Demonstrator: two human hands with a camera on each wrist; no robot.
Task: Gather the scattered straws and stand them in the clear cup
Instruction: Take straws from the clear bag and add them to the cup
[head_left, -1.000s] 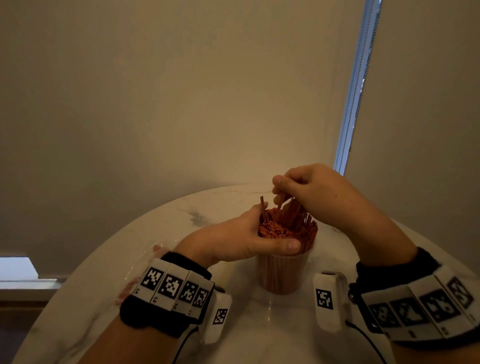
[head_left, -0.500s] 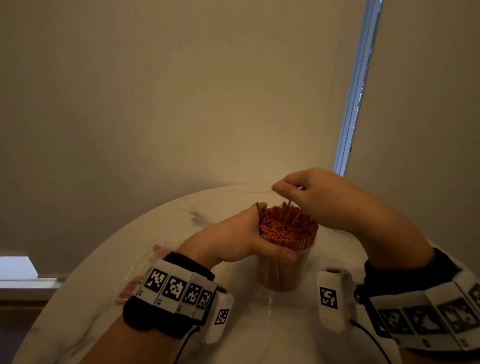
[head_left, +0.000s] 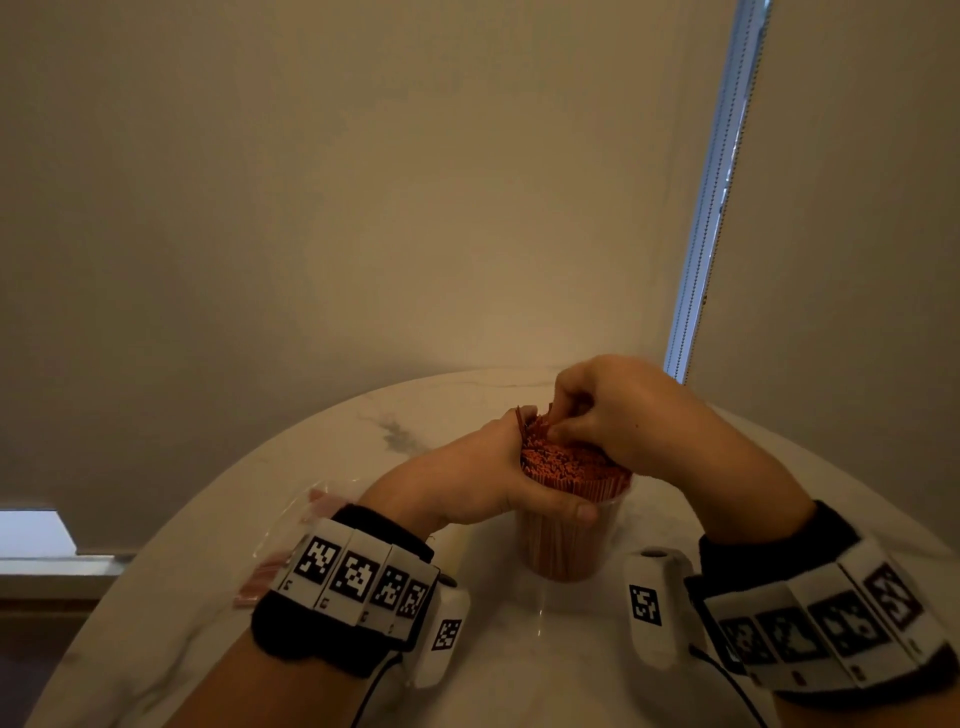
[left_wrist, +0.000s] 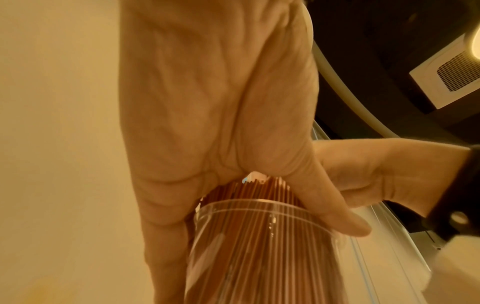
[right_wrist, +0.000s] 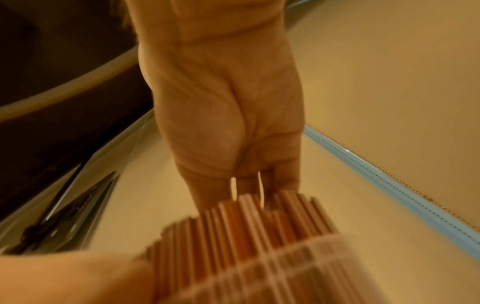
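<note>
On the round marble table (head_left: 322, 499), just past center toward 12 o'clock from the person, sits the clear cup (head_left: 571, 545), packed w/ upright orange straws (head_left: 566, 462) sticking up above the rim. Left hand (head_left: 467, 483) is wrapped around the bundle right at the cup's rim, coming in from 9 o'clock; thumb lies across the near side, fingers curl round the far side. Left wrist cam shows the same, thumb over the rim line of the cup (left_wrist: 259, 236). Right hand (head_left: 618, 415) comes in from 3 o'clock, fingers curled down onto the straw tops at the far edge, pinching a few tips afaict. Wrist view is blurry tho. Approx 8 o'clock of the cup there's a clear plastic wrapper (head_left: 291, 540) lying flat on the table.
</note>
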